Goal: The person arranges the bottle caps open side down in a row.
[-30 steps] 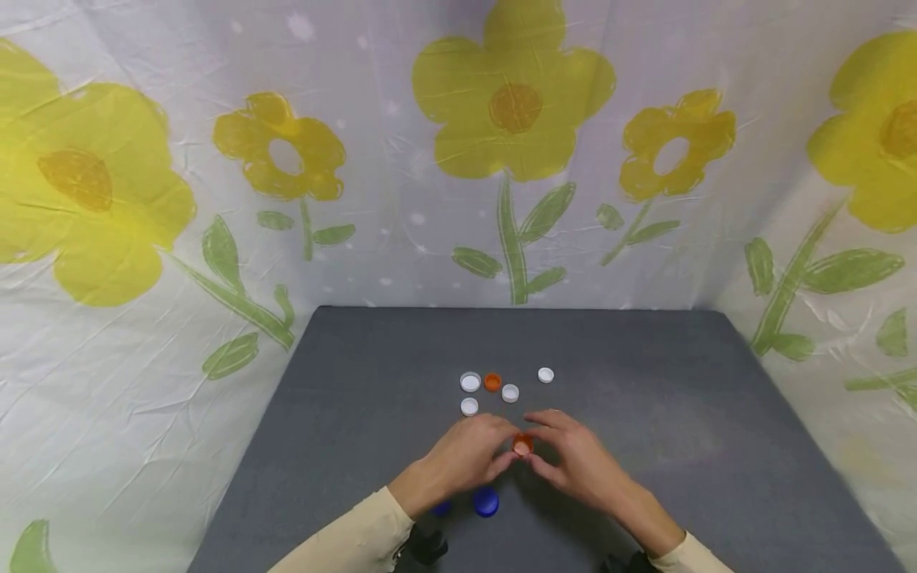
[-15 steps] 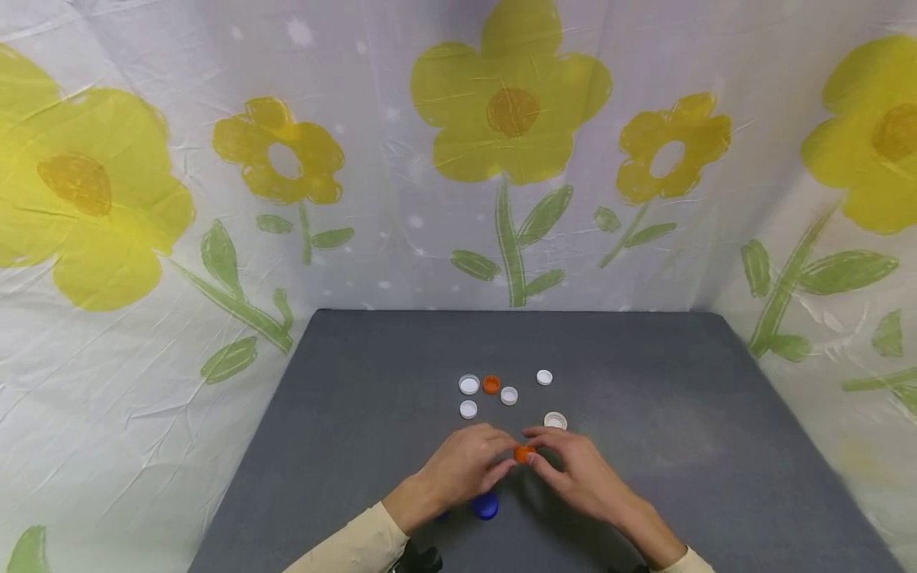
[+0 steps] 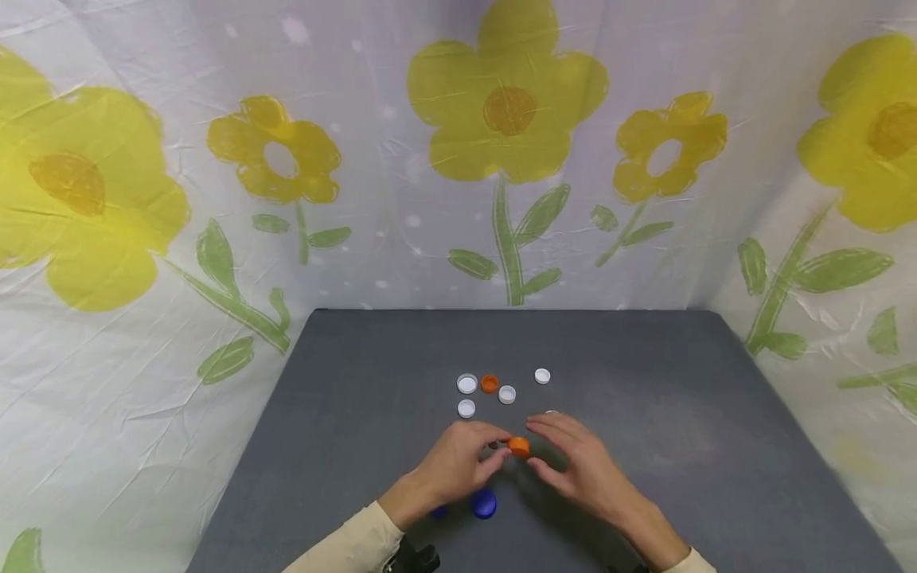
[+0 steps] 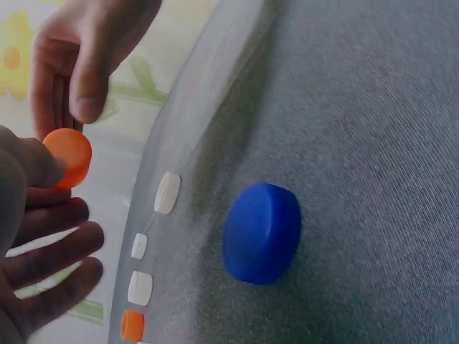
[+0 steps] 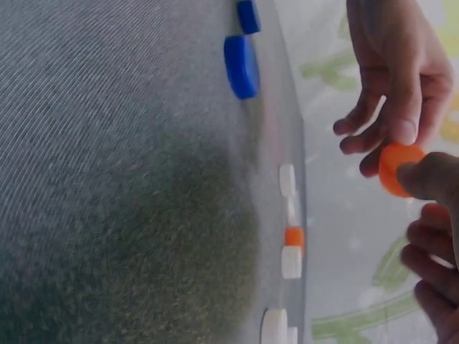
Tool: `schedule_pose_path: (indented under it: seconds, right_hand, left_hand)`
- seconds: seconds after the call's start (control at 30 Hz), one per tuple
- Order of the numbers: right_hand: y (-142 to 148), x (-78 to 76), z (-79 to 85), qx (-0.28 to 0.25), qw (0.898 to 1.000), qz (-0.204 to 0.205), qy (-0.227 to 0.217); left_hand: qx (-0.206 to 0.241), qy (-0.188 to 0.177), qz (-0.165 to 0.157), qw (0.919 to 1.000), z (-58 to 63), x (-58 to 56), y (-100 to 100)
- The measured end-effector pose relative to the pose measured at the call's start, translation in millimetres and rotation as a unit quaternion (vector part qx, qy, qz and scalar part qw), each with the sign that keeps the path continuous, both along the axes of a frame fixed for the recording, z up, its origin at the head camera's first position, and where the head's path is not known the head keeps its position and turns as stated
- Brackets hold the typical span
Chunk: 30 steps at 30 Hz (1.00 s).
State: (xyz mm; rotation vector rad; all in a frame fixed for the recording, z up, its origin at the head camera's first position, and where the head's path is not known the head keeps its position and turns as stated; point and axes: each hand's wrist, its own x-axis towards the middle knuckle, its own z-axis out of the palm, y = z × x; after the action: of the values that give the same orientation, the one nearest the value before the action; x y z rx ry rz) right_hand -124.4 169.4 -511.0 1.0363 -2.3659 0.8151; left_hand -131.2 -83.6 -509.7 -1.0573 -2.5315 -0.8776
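Observation:
My left hand (image 3: 460, 463) pinches an orange bottle cap (image 3: 519, 447) by its edge between thumb and fingers, raised over the table. Its other fingers spread loosely in the left wrist view. To the right of the cap, my right hand (image 3: 586, 465) is held with thumb and fingers parted; the head view shows a small gap between them and the cap. In the right wrist view the right thumb overlaps the orange cap (image 5: 399, 169). A large blue cap (image 3: 483, 503) lies below the hands, with a smaller blue cap (image 3: 439, 512) partly hidden by the left wrist.
Beyond the hands on the grey table (image 3: 387, 350) lie a second orange cap (image 3: 489, 383) and several white caps, among them one at the right (image 3: 542, 376). Another white cap (image 3: 552, 412) is mostly hidden behind the right hand. A flowered cloth (image 3: 401, 239) hangs behind.
Earlier both hands held the orange cap, its hollow side showing first. The cap has turned over, and the right fingers have come away from it while the left still holds it.

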Motion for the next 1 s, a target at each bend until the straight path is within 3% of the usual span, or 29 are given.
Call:
schedule_pose_path:
  seconds: [0.1, 0.2, 0.27, 0.33, 0.4, 0.5, 0.63, 0.73, 0.83, 1.0]
  right_hand:
    - [2.4, -2.2, -1.3, 0.001, 0.999, 0.024, 0.036]
    - [3.9, -2.7, -2.4, -0.004, 0.998, 0.048, 0.052]
    - [4.8, -2.2, -3.3, -0.011, 0.997, 0.057, 0.056]
    - [5.7, -1.1, -3.3, -0.017, 0.997, 0.060, 0.051]
    - [6.4, 0.3, -3.1, -0.020, 0.997, 0.054, 0.045]
    - [7.3, 2.9, -2.1, -0.021, 0.999, 0.038, 0.027]
    - [8.7, 6.3, -2.8, -0.035, 0.999, 0.026, 0.008]
    - [9.2, 8.8, -4.7, -0.048, 0.998, 0.033, 0.001]
    - [9.0, 12.1, -7.1, -0.044, 0.998, 0.036, -0.007]
    - [8.1, 17.6, -12.4, -0.007, 0.999, 0.022, -0.024]
  left_hand:
    - [0.044, -0.087, -0.008, 0.9952, 1.4, -1.2, -0.2]
    - [0.080, -0.182, -0.012, 0.9799, 4.1, -2.1, 1.2]
    - [0.093, -0.227, -0.013, 0.9694, 6.3, -2.8, 2.6]
    - [0.099, -0.245, -0.013, 0.9642, 8.3, -2.9, 4.0]
    - [0.099, -0.242, -0.016, 0.9650, 9.5, -3.0, 5.2]
    - [0.093, -0.207, -0.025, 0.9736, 9.5, -3.1, 6.7]
    - [0.059, -0.121, -0.040, 0.9901, 10.6, -3.1, 8.3]
    - [0.008, -0.057, -0.048, 0.9972, 13.8, -1.5, 9.4]
    - [-0.050, -0.017, -0.048, 0.9975, 16.6, 1.1, 10.2]
    - [-0.132, 0.009, -0.040, 0.9905, 12.5, 4.3, 12.3]
